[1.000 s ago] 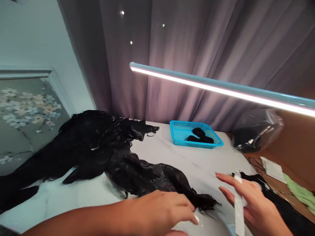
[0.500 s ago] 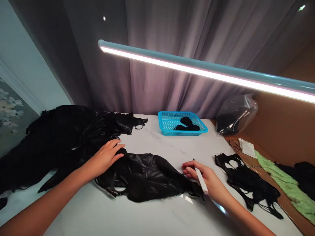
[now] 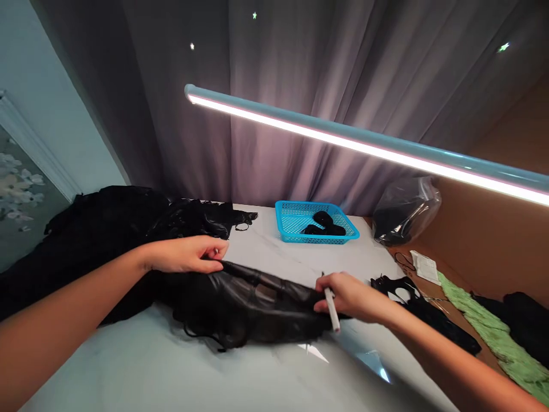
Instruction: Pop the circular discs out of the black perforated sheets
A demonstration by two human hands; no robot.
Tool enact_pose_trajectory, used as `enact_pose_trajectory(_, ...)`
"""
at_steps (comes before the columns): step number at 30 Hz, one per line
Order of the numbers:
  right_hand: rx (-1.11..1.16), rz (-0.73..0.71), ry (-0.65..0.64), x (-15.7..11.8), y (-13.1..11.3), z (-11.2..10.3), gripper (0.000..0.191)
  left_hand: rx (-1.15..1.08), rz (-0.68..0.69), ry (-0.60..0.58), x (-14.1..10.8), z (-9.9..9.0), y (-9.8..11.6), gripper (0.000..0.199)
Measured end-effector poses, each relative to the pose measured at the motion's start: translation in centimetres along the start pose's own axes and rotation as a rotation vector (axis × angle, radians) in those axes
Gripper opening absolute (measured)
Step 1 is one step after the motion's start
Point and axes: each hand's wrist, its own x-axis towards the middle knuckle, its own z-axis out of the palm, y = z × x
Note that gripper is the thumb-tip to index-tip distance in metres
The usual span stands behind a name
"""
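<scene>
A shiny black garment (image 3: 253,309) is stretched between my two hands above the white table. My left hand (image 3: 201,254) pinches its upper left edge, fingers curled. On the other side, my right hand (image 3: 341,294) grips the garment's right end and also has a thin white stick-like tool (image 3: 331,312) between its fingers, pointing down. The garment's lower edge is blurred, with a thin strap hanging from it. A large heap of black clothing (image 3: 98,246) lies to the left, partly behind my left forearm.
A blue basket (image 3: 317,237) with black pieces stands at the table's back. Right of it are a clear plastic bag (image 3: 405,212), a white packet (image 3: 425,267), green lace (image 3: 476,320) and another black garment (image 3: 441,323). A lit tube lamp (image 3: 343,140) hangs across the view.
My left hand has closed on the garment's upper edge. My right hand has moved slightly left and taken its right end. The garment is now lifted and drawn taut.
</scene>
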Motion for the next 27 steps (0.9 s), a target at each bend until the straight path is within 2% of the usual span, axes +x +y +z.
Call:
enact_pose_trajectory(2, -0.069, -0.004, 0.114, 0.6, 0.0, -2.8, 0.024, -0.021, 0.006, 0.102, 0.7, -1.5, 0.5, 0.029)
enact_pose_trajectory(6, -0.164, -0.023, 0.434, 1.1, -0.9, -8.0, 0.046, -0.023, 0.039, 0.396, 2.2, -3.9, 1.8, 0.025)
enact_pose_trajectory(8, -0.223, -0.068, 0.555, 0.8, -1.0, -9.5, 0.05, 0.038, 0.076, 0.508, 2.5, -3.7, 2.5, 0.022)
enact_pose_trajectory(9, -0.245, -0.101, 0.581, 0.5, -0.7, -9.7, 0.049, 0.103, 0.101, 0.527, 2.5, -3.0, 2.8, 0.02)
enact_pose_trajectory(10, -0.258, -0.139, 0.583, 0.1, -0.3, -9.5, 0.048, 0.176, 0.125, 0.522, 2.5, -1.9, 2.9, 0.017)
enact_pose_trajectory(12, -0.258, -0.212, 0.511, -0.9, 1.3, -8.1, 0.043, 0.323, 0.163, 0.43, 2.1, 1.1, 2.5, 0.013)
enact_pose_trajectory(15, -0.226, -0.247, 0.337, -3.0, 4.7, -4.0, 0.034, 0.366, 0.173, 0.303, 0.6, 6.4, 0.6, 0.013)
enact_pose_trajectory(18, -0.238, -0.222, 0.278, -5.5, 7.7, 0.1, 0.028, 0.379, 0.108, 0.29, -1.6, 10.4, -1.7, 0.017)
enact_pose_trajectory(21, -0.307, -0.221, 0.291, -7.5, 9.6, 2.2, 0.025, 0.356, -0.011, 0.294, -3.9, 11.9, -3.4, 0.028)
enact_pose_trajectory(24, -0.375, -0.265, 0.404, -8.5, 10.2, 2.8, 0.019, 0.343, -0.039, 0.267, -5.5, 12.0, -4.8, 0.014)
enact_pose_trajectory(27, -0.428, -0.299, 0.491, -9.0, 10.2, 3.1, 0.024, 0.317, -0.066, 0.259, -6.9, 11.5, -6.8, 0.025)
